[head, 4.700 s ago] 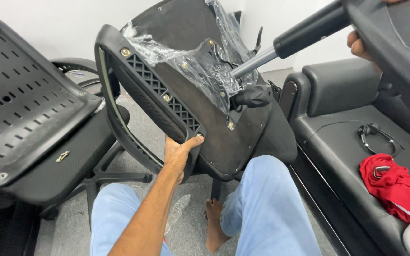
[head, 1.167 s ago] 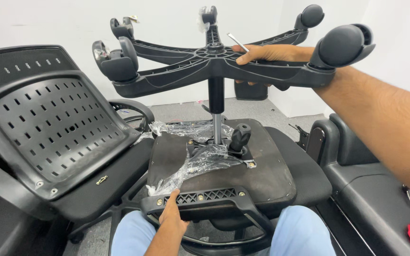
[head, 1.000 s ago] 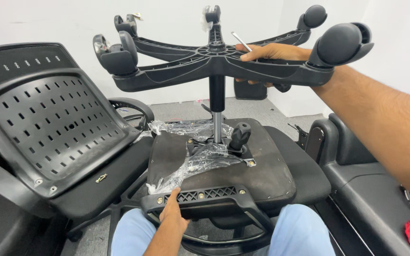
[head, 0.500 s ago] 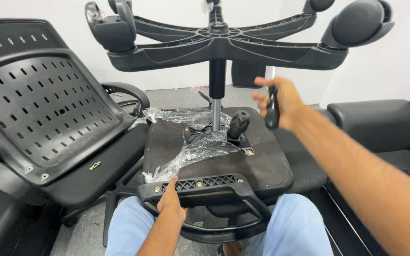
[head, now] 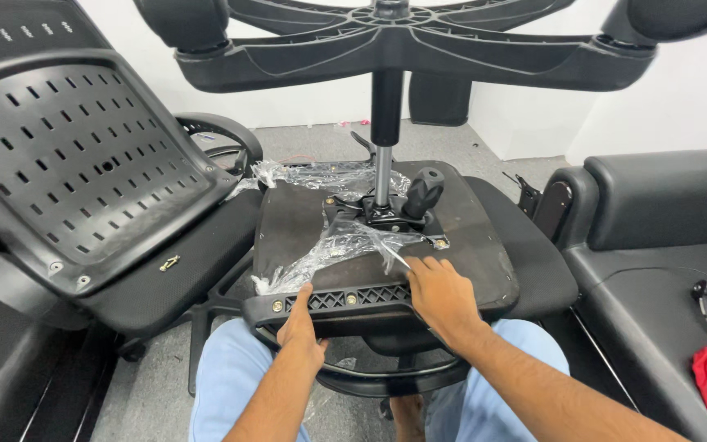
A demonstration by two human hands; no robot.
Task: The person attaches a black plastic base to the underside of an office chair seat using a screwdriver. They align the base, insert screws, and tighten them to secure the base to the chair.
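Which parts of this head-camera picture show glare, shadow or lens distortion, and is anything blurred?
Head view: white glare streaks on the crumpled plastic wrap; soft, even light, with only faint shadow under the upturned seat; the star base bows along the top edge from the wide lens; both hands, left hand and right hand, look sharp.

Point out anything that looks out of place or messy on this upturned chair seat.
Torn clear plastic wrap lies crumpled across the underside of the seat, snagged around the metal mechanism plate at the gas cylinder. The right hand touches its edge; the left hand grips the seat's front rim.
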